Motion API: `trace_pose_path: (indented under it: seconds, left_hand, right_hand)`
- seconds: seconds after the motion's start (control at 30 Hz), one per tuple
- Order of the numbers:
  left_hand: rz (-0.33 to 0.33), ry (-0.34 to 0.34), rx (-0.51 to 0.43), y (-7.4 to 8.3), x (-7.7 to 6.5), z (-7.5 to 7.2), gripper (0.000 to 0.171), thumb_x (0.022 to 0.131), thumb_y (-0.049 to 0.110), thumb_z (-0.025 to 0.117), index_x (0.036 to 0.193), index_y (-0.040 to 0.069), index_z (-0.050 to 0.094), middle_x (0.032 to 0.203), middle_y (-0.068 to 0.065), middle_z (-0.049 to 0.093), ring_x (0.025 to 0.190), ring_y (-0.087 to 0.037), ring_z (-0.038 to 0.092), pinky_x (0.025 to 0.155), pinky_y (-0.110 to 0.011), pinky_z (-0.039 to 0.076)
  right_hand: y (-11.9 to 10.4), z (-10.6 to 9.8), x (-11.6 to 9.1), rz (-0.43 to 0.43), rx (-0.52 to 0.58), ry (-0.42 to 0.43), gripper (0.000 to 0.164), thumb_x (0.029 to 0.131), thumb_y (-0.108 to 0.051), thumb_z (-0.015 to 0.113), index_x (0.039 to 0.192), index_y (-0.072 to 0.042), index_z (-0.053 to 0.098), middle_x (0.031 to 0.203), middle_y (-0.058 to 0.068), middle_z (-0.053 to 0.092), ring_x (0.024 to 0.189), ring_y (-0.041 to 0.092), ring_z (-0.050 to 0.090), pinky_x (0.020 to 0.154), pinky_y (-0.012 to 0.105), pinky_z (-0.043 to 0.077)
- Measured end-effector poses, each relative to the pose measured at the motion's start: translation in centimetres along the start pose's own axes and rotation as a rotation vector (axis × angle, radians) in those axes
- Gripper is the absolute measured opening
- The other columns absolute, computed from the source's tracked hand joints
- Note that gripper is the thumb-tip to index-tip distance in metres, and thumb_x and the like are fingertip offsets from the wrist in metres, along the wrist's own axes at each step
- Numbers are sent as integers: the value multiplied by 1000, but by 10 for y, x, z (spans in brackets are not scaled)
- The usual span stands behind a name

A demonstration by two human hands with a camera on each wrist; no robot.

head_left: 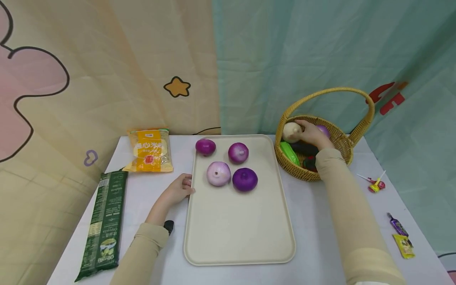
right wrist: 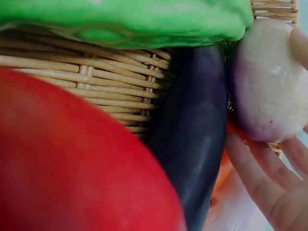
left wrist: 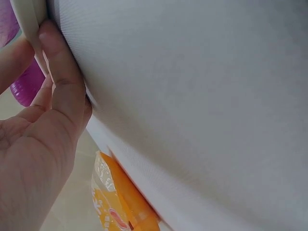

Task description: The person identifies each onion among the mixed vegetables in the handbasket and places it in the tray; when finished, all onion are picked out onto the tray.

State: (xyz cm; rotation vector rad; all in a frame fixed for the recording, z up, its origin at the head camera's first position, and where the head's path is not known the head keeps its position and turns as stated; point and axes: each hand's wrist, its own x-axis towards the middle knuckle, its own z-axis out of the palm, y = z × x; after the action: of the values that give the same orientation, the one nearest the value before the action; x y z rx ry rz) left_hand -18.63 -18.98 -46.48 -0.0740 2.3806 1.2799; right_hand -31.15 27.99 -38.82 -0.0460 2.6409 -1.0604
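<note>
My right hand (head_left: 313, 135) reaches into the wicker basket (head_left: 297, 172) and holds a pale onion (head_left: 291, 132), white with a purple side. In the right wrist view its thumb and fingers lie on opposite sides of that onion. Beside it in the basket are a dark eggplant (right wrist: 192, 130), a bright green vegetable (right wrist: 144, 21) and a large round red one (right wrist: 72, 159). My left hand (head_left: 177, 190) pinches the left rim of the cream tray (head_left: 238, 233). Toward the tray's far end sit several onions, including a light purple one (head_left: 218, 174) and a deep purple one (head_left: 244, 180).
A yellow bag of millet (head_left: 149, 151) lies at the back left, and a long green packet (head_left: 105, 225) along the left side. Lollipops (head_left: 376, 185) and small wrapped sweets (head_left: 404, 246) lie near the right edge. A curtain (head_left: 249, 59) hangs behind the table.
</note>
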Motion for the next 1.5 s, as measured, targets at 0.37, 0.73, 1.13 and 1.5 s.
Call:
trace_pose_path:
  seconds: [0.37,0.73,1.13,1.5]
  left_hand:
    - [-20,4,24,-1,3,2,52,95,2,59,142,-3,39,117,-20,53,99,-25,58,85,-35,57]
    - [-25,9,38,4,-1,-7,52,95,2,58,142,-4,37,119,-22,52,101,-28,57,87,-36,56]
    - [1,-15,5,4,-3,0,52,95,-1,56,142,-8,35,117,-24,51,99,-28,58,85,-36,57]
    - [-11,-12,45,7,0,-4,53,96,3,57,143,-5,35,119,-23,52,99,-27,58,86,-35,56]
  right_hand:
    - [-6,-2,-6,54,-39,134,82,89,-31,65,147,9,23,146,38,15,122,50,34,101,61,40]
    - [-37,-21,-51,-13,148,143,100,87,-44,71,155,-2,12,155,27,24,134,41,35,106,55,40]
    - [-34,45,-126,-80,169,104,79,88,-31,73,146,0,30,138,25,44,118,37,51,91,38,49]
    - [-62,162,-145,-206,323,-69,76,76,-20,84,136,0,41,134,19,51,113,31,53,90,34,51]
